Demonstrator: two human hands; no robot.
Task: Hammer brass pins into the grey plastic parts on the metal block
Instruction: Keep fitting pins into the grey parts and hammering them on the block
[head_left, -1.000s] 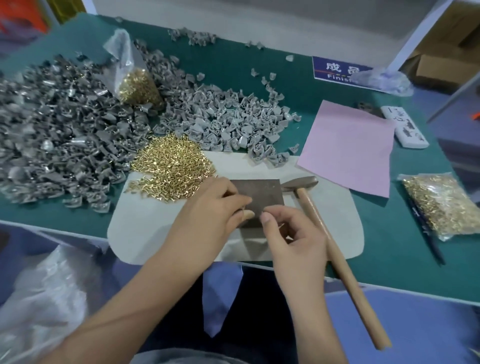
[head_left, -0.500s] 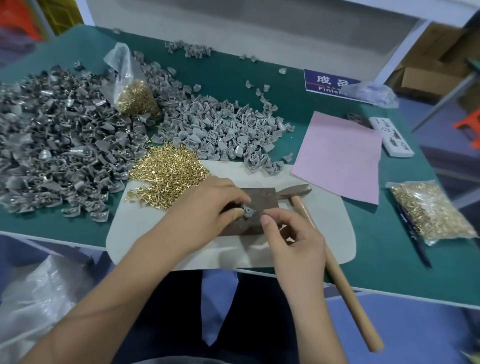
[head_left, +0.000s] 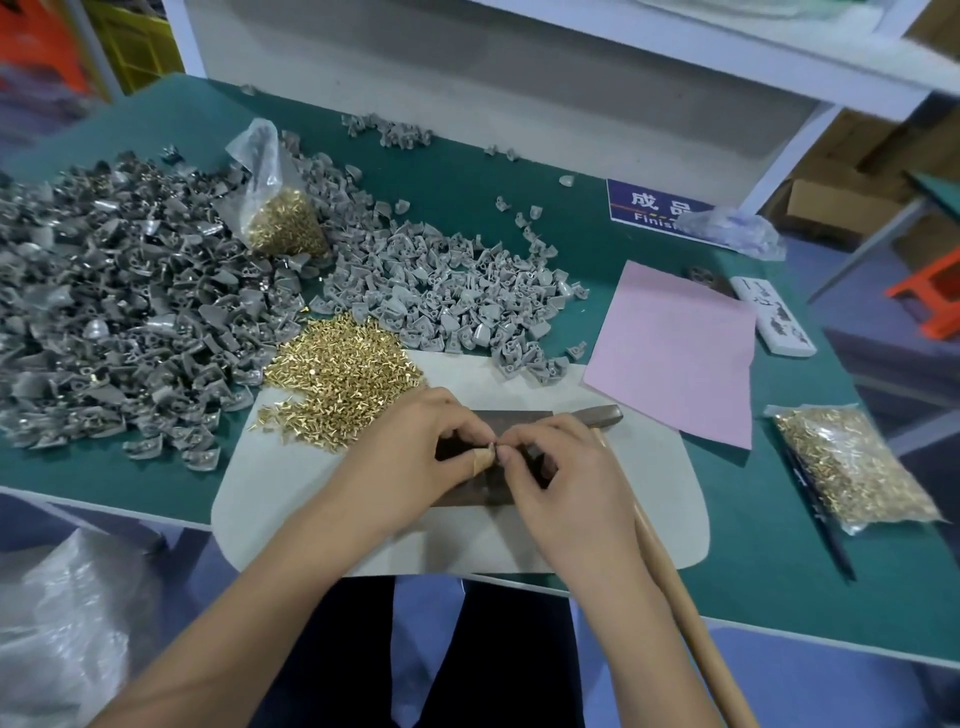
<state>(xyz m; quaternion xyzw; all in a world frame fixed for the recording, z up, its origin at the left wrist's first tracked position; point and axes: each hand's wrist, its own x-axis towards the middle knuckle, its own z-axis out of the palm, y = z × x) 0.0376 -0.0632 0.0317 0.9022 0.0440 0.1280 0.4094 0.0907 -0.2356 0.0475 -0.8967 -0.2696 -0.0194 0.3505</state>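
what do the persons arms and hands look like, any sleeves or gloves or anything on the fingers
Both forearms are bare as far as the frame shows: no sleeves, gloves, watch or rings in view. The left hand has a tan strip of tape or plaster wrapped round one fingertip. The right hand wears nothing visible.

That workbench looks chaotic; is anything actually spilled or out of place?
Nothing looks damaged. Loose brass pins and grey plastic parts lie in heaps on the bench. A few grey parts lie scattered apart near the back. The hammer lies unused beside the right hand.
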